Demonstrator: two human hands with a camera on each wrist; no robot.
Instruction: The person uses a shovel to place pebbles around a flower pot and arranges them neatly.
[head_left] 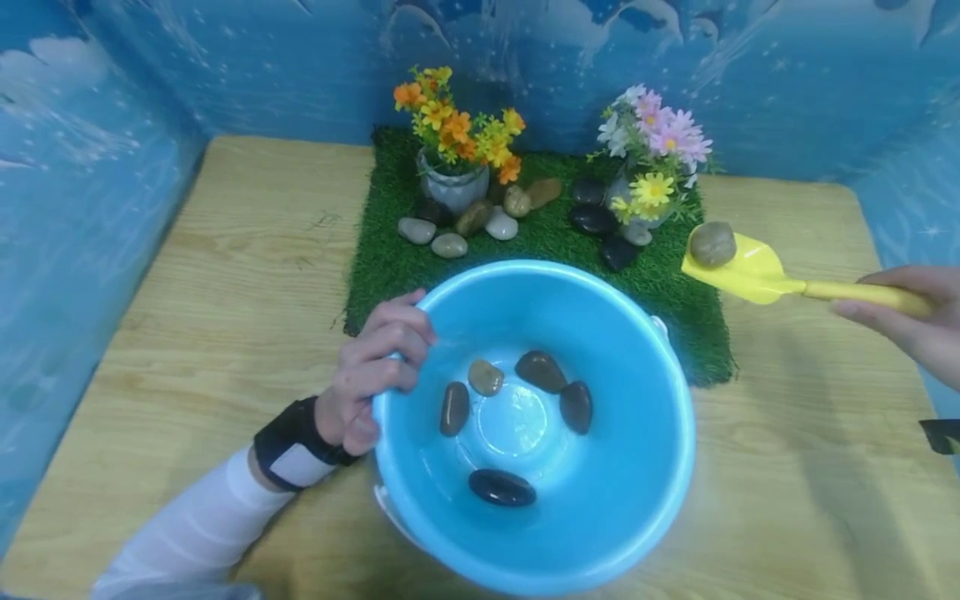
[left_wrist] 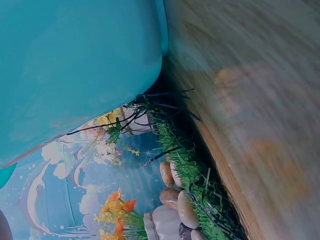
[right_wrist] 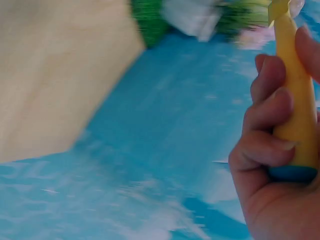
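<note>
My left hand (head_left: 381,360) grips the rim of a light blue bucket (head_left: 637,433) at its left side, fingers curled over the edge. Several dark and brown stones lie inside on the bucket's floor, among them a long black stone (head_left: 501,487). At the right, my right hand (head_left: 918,312) holds a yellow toy shovel (head_left: 757,265) by its handle, fingers wrapped round it in the right wrist view. A brownish-grey stone (head_left: 712,243) rests on the shovel's blade, above the mat's right edge. The bucket's outer wall (left_wrist: 75,60) fills much of the left wrist view.
Behind the bucket lies a green turf mat (head_left: 540,171). On it stand a pot of orange flowers (head_left: 453,133) and a pot of pink and yellow flowers (head_left: 660,150), with several stones around them. Blue sea-patterned walls (head_left: 300,75) border the wooden table (head_left: 247,250).
</note>
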